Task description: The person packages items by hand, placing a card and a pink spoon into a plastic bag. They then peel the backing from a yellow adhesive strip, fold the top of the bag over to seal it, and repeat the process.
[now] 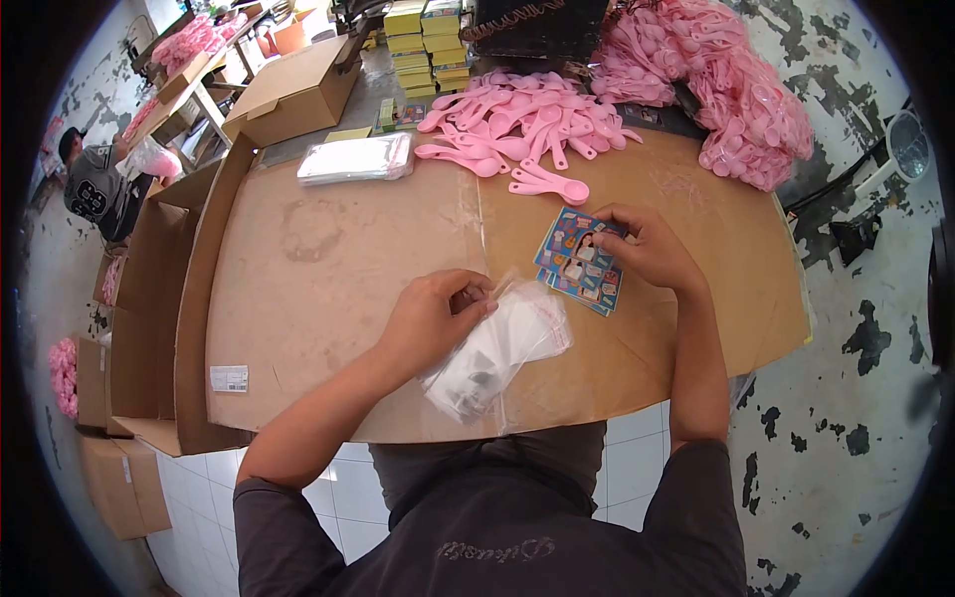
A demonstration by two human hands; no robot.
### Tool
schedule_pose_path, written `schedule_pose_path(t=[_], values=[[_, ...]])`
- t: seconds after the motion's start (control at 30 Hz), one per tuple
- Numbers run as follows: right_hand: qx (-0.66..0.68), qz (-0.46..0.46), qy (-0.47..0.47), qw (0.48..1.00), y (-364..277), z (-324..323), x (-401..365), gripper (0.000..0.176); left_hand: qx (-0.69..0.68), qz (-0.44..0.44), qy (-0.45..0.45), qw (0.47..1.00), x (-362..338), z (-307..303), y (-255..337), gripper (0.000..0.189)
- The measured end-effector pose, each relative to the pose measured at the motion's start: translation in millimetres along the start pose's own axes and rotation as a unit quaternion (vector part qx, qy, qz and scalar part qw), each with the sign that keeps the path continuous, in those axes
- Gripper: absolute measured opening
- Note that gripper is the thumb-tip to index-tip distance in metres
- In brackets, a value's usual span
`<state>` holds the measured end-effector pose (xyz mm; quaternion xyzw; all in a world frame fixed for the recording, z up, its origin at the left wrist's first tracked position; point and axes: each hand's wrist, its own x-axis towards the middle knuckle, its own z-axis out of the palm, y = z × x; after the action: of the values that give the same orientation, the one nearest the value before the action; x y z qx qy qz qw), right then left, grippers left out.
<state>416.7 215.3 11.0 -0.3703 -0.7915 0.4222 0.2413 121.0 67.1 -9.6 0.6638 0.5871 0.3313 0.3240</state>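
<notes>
The cardboard-covered table [328,259] carries everything; along its far edge sprawls a heap of pink spoons [527,114], loose and sloping toward the middle. At the near edge lies a bundle of clear bags [497,348], its lower end hanging just over the rim. Right of centre sits a small stack of printed cards [582,269], fanned slightly askew. The left hand [433,318] is closed, thumb and fingers pinching the upper end of the clear bags. The right hand [647,249] rests bent fingers on the printed cards; whether it pinches one or only presses, I cannot tell. The likely slips: the slick bags may cling, so several lift as one; the overhanging bundle could slide off the near edge if the pinch loosens; the fanned cards could scatter under a sideways drag.
</notes>
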Motion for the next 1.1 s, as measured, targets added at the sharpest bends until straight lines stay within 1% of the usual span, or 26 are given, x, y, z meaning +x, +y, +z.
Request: schedule_pose_path(t=[0.07,0.1,0.17,0.2,0.27,0.3,0.37,0.47,0.57,0.67,0.7,0.77,0.87,0.97,1.07,1.1], values=[[-0.098,0.012,0.014,0.995,6.7,1.4,1.7,0.024,-0.027,-0.007,-0.002,1.0,-0.9,-1.1,-3.4,0.013],[-0.134,-0.045,0.048,0.989,9.2,2.9,3.8,0.023,-0.042,0.013,0.008,0.999,-1.8,-1.3,-5.1,0.012],[-0.203,-0.158,0.115,0.959,12.7,6.1,7.9,0.022,-0.071,0.054,0.026,0.996,-2.7,-0.6,-8.3,0.011],[-0.166,-0.137,0.1,0.972,10.8,7.3,7.8,0.022,-0.149,0.053,0.028,0.987,-0.4,3.8,-15.5,0.014],[-0.091,-0.095,0.068,0.989,2.8,9.3,5.3,0.023,-0.303,0.051,0.033,0.951,5.8,15.1,-33.8,0.021],[-0.014,-0.073,0.052,0.996,-2.2,16.2,4.0,0.024,-0.346,0.023,0.009,0.938,5.6,10.8,-29.1,0.027],[0.141,-0.03,0.019,0.989,-14.7,39.0,2.6,0.025,-0.431,-0.031,-0.039,0.901,4.7,-1.4,-14.7,0.039],[0.212,-0.08,0.014,0.974,-17.8,58.5,4.7,0.03,-0.41,-0.045,-0.033,0.91,5.3,-3.0,-13.5,0.054],[0.191,-0.057,0.029,0.979,-23.5,55.4,2.7,0.029,-0.39,-0.047,-0.039,0.919,4.6,-6.2,-9.8,0.057],[0.201,-0.069,0.005,0.977,-19.7,58.7,-0.1,0.026,-0.37,-0.029,-0.022,0.928,3.5,-5.4,-8.1,0.06],[0.132,-0.104,0.002,0.986,-21.2,58.1,0.0,0.025,-0.37,-0.028,-0.025,0.928,2.9,-5.6,-6.3,0.06],[-0.008,-0.171,-0.004,0.985,-27.0,55.7,0.0,0.023,-0.369,-0.026,-0.031,0.928,0.9,-5.9,-2.6,0.062],[0.009,-0.199,0.021,0.98,-38.7,66.4,1.3,0.024,-0.358,-0.02,-0.038,0.933,0.3,-4.5,-5.2,0.062],[0.08,-0.098,0.126,0.984,-37.2,71.6,-0.8,0.026,-0.344,-0.022,-0.013,0.938,0.2,-7.4,-1.7,0.059],[0.203,-0.151,0.166,0.953,-39.3,74.2,2.3,0.026,-0.391,-0.022,0.014,0.92,3.0,-5.7,-8.3,0.055],[0.197,-0.139,0.153,0.958,-41.5,73.5,0.8,0.025,-0.396,-0.023,0.014,0.918,3.0,-5.9,-8.2,0.054]])
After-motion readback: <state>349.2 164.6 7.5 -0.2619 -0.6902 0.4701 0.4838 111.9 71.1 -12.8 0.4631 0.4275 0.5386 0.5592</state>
